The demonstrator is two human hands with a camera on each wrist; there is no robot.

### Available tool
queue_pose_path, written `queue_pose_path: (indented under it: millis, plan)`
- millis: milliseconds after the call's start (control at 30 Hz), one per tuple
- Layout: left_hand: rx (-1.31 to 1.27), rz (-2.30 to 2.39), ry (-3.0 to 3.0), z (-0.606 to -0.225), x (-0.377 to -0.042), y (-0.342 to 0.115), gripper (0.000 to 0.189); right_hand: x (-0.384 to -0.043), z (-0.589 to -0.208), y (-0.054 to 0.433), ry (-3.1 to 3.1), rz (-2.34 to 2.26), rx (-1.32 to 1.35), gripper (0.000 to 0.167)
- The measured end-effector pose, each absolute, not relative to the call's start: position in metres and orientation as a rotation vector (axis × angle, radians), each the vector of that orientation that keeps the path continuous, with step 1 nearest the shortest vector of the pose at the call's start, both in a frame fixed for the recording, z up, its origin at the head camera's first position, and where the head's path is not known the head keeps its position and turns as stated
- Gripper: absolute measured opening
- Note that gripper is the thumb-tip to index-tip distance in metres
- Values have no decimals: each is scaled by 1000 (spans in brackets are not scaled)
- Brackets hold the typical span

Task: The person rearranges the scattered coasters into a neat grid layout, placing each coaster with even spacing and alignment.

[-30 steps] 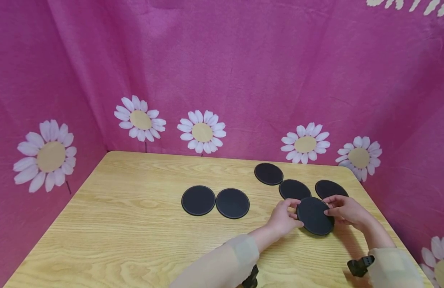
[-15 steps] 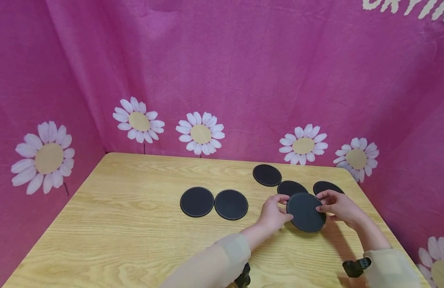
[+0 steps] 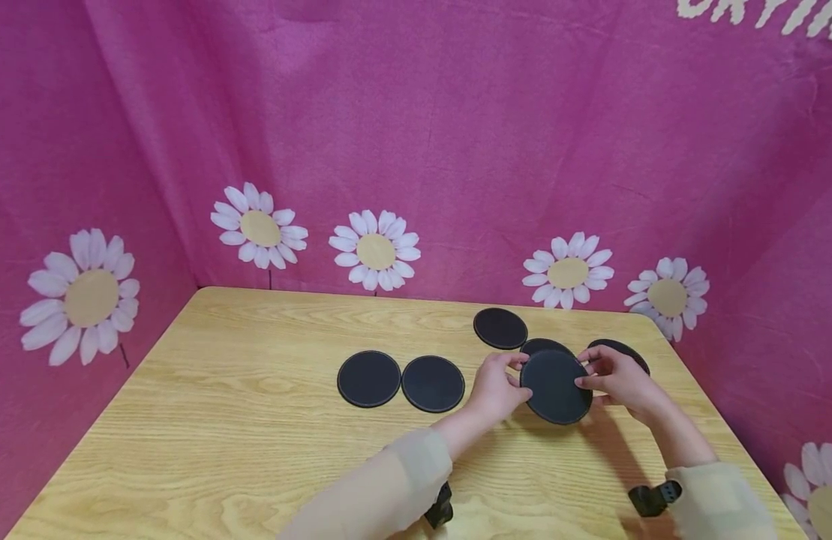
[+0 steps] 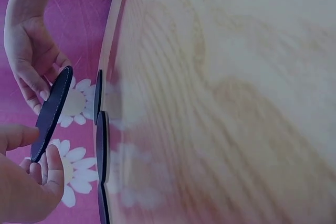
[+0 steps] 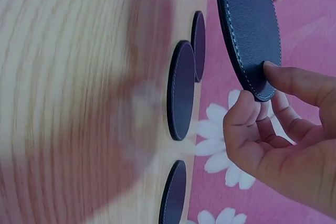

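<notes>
The left hand [image 3: 494, 386] and the right hand [image 3: 621, 381] are pinching opposite sides of one black disc [image 3: 556, 386], holding it tilted above the desk [image 3: 220, 420], toward its right edge. This disc is appearing light, stiff and not fragile, its face perhaps a little slippery, so the stitched rim is probably offering the surest hold. Beyond it, a flat disc [image 3: 500, 328] is lying near the desk's far edge.
</notes>
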State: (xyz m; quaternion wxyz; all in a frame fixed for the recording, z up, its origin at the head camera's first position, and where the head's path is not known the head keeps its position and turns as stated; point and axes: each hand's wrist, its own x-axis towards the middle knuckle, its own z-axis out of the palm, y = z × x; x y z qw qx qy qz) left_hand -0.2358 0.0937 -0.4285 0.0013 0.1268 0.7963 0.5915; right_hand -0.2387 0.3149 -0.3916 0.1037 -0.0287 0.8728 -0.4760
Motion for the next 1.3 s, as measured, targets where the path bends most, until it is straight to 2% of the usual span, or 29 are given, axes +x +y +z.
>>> queue_pose_path:
  millis: [700,1300]
  plan:
    - [413,1712,2569,-424,-258,55,50,-250,-411,273,2529,-1533,-11,43]
    - [467,1518,2612,-444,-282,36,47,-264,-435,251,2495,-1599,-11,38]
